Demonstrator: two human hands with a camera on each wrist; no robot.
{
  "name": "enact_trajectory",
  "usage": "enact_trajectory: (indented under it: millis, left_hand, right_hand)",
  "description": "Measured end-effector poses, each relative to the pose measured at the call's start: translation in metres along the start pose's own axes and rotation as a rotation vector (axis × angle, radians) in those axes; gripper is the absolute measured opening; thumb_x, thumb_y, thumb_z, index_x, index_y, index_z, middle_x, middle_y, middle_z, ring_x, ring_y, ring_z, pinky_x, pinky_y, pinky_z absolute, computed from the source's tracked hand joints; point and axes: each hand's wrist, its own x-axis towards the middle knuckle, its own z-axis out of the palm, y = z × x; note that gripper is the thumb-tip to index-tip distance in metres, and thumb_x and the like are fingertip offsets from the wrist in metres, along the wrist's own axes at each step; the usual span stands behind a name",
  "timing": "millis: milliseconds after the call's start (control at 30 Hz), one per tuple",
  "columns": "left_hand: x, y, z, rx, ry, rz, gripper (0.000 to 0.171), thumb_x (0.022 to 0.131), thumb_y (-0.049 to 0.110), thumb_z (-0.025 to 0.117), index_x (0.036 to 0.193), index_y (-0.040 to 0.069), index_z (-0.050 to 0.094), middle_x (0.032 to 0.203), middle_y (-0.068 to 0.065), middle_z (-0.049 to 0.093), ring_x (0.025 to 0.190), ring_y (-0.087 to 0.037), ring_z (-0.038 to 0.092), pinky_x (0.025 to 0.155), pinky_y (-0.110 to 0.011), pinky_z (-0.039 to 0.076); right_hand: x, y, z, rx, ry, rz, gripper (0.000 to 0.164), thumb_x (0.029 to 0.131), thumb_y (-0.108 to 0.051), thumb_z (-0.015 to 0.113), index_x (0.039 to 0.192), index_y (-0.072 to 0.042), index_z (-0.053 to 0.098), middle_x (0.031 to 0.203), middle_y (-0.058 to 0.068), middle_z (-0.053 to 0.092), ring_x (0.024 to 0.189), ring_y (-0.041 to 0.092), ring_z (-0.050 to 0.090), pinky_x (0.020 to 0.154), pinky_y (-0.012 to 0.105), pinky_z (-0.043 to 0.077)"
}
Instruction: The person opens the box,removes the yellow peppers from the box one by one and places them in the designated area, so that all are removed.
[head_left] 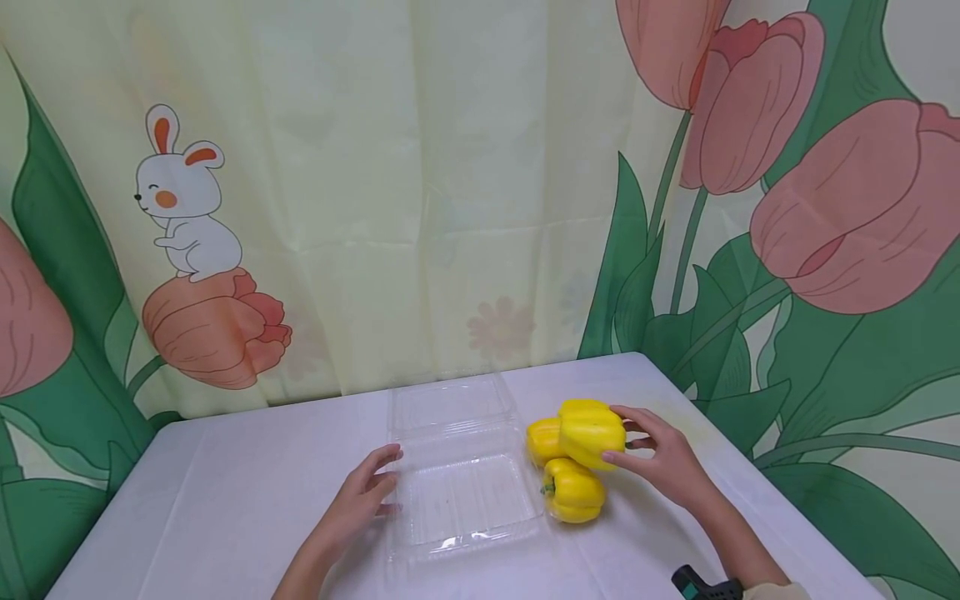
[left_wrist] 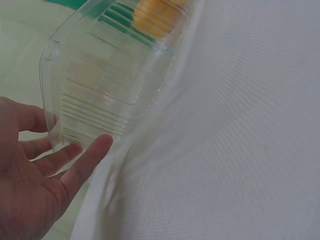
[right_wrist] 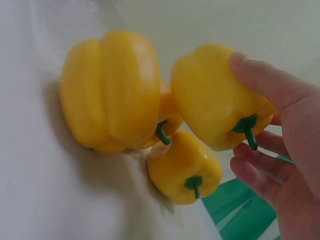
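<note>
A yellow bell pepper (head_left: 592, 432) is gripped between the thumb and fingers of my right hand (head_left: 667, 457), above other peppers. Its green stem points toward the palm in the right wrist view. Beneath and beside it lie several more yellow peppers, among them one in front (head_left: 576, 493), a large blocky one (right_wrist: 107, 92) and a smaller one (right_wrist: 182, 170). My left hand (head_left: 362, 492) rests its spread, slightly bent fingers at the left side wall of a clear plastic clamshell container (head_left: 465, 500). The container lies with its lid (head_left: 450, 407) folded back; the left wrist view shows its ribbed wall by the fingertips.
A white cloth covers the table (head_left: 247, 492), whose far edge meets a curtain (head_left: 480, 183) printed with tulips and a rabbit. The peppers sit close against the container's right side. A dark band (head_left: 705, 585) is worn on the right forearm.
</note>
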Motion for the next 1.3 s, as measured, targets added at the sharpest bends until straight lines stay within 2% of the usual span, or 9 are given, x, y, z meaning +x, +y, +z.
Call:
enact_trajectory:
  millis: [167, 567, 867, 1033, 1300]
  left_hand:
    - [0.000, 0.001, 0.000, 0.000, -0.004, -0.004, 0.046, 0.098, 0.008, 0.050, 0.144, 0.009, 0.041, 0.148, -0.014, 0.043, 0.130, -0.038, 0.048, 0.082, -0.043, 0.059]
    - [0.000, 0.002, 0.000, 0.005, -0.005, -0.004, 0.046, 0.098, 0.007, 0.049, 0.143, 0.009, 0.041, 0.147, -0.015, 0.044, 0.130, -0.038, 0.048, 0.082, -0.043, 0.059]
    - [0.001, -0.001, -0.001, -0.005, -0.012, 0.001, 0.046, 0.098, 0.008, 0.049, 0.144, 0.009, 0.041, 0.148, -0.014, 0.043, 0.130, -0.038, 0.048, 0.082, -0.043, 0.059]
    - [0.001, -0.001, -0.001, 0.000, -0.010, -0.001, 0.046, 0.098, 0.009, 0.050, 0.143, 0.010, 0.041, 0.148, -0.014, 0.044, 0.130, -0.037, 0.049, 0.082, -0.044, 0.059]
    - [0.001, -0.001, 0.000, 0.005, -0.002, 0.001, 0.046, 0.098, 0.008, 0.050, 0.143, 0.010, 0.042, 0.147, -0.014, 0.044, 0.129, -0.037, 0.049, 0.082, -0.043, 0.059]
  right_hand:
    - [-0.002, 0.002, -0.001, -0.003, 0.006, -0.001, 0.069, 0.079, -0.038, 0.078, 0.138, -0.012, 0.051, 0.132, 0.010, 0.058, 0.109, 0.026, 0.059, 0.080, 0.013, 0.053]
    - [-0.004, 0.006, -0.004, -0.003, 0.002, 0.024, 0.071, 0.080, -0.039, 0.077, 0.138, -0.011, 0.050, 0.134, 0.012, 0.056, 0.110, 0.028, 0.059, 0.083, 0.029, 0.059]
    - [-0.006, 0.013, -0.004, -0.015, 0.003, 0.040, 0.072, 0.079, -0.041, 0.077, 0.139, -0.013, 0.049, 0.134, 0.011, 0.056, 0.110, 0.028, 0.059, 0.082, 0.022, 0.057]
    - [-0.008, 0.016, -0.004, -0.021, 0.002, 0.052, 0.073, 0.078, -0.042, 0.078, 0.139, -0.014, 0.050, 0.133, 0.011, 0.057, 0.110, 0.027, 0.060, 0.079, 0.011, 0.052]
    - [-0.012, 0.019, -0.004, -0.037, 0.000, 0.068, 0.073, 0.078, -0.042, 0.078, 0.139, -0.013, 0.050, 0.133, 0.012, 0.057, 0.109, 0.027, 0.060, 0.080, 0.021, 0.057]
